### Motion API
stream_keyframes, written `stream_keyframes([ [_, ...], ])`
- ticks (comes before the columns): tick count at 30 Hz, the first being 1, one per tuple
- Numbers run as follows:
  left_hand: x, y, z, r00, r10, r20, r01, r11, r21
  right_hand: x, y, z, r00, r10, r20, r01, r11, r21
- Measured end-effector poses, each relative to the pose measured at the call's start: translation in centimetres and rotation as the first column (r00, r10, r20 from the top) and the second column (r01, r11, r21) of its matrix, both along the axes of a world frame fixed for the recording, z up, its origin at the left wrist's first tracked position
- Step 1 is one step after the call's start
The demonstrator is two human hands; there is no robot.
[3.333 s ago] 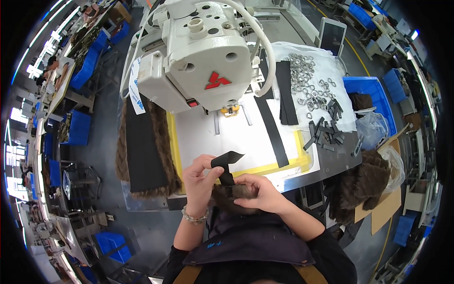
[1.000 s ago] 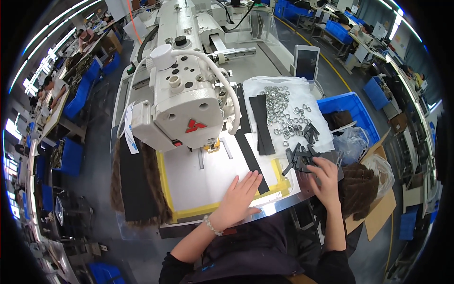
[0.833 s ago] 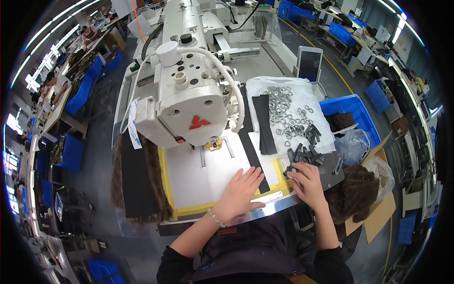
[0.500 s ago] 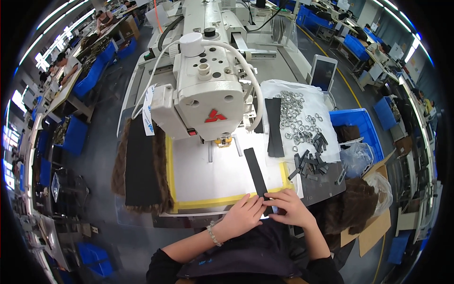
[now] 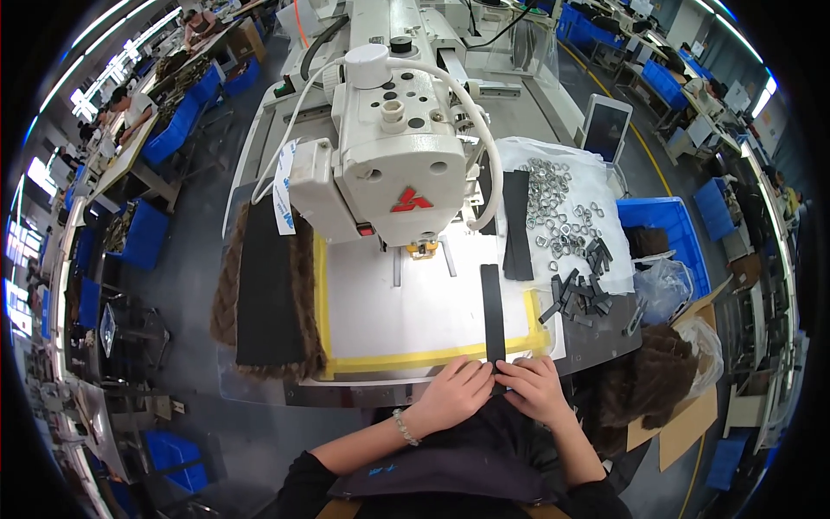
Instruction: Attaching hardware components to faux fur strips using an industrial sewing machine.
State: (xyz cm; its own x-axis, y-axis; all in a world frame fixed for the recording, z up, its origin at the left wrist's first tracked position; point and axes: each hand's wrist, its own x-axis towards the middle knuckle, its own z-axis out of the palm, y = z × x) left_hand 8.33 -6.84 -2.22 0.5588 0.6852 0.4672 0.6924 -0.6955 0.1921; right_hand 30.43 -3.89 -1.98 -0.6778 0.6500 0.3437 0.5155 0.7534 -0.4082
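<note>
We pinch the near end of a black fabric strip (image 5: 493, 311) between the fingers of our left hand (image 5: 456, 394) and right hand (image 5: 535, 389); it reaches over the yellow-taped white plate (image 5: 389, 320). Beyond stands the sewing machine head (image 5: 402, 169); rightward, metal rings (image 5: 543, 186) lie on white sheeting (image 5: 617, 275).

Bright light nearly bleaches the white panel (image 5: 406, 311) just beyond the fairly sharp fingers (image 5: 467, 374); far to their either side, lamp tubes (image 5: 726, 32) glare and straight edges bow.
</note>
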Motion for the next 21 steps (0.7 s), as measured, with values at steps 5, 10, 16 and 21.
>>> stream_keyframes([
  [5, -0.2, -0.2, -0.5, 0.994, -0.112, 0.002, 0.112, 0.993, 0.025, -0.1, -0.5, 0.0, 0.997, 0.015, -0.074, -0.015, 1.0, 0.003],
  [10, -0.1, 0.5, 0.0, 0.904, -0.019, 0.426, 0.083, 0.988, -0.133, -1.7, -1.4, -0.2, 0.838, -0.383, -0.389, 0.11, 0.817, -0.567],
  [16, -2.4, 2.8, 1.3, 0.843, 0.185, 0.505, 0.023, 0.926, -0.378, -5.9, 1.5, 1.0, 0.759, -0.47, -0.451, -0.017, 0.678, -0.735],
  [21, -5.3, 5.7, 4.7, 0.814, 0.277, 0.511, 0.171, 0.726, -0.666, -7.1, 4.5, 1.5, 0.8, -0.355, -0.484, -0.04, 0.773, -0.633],
])
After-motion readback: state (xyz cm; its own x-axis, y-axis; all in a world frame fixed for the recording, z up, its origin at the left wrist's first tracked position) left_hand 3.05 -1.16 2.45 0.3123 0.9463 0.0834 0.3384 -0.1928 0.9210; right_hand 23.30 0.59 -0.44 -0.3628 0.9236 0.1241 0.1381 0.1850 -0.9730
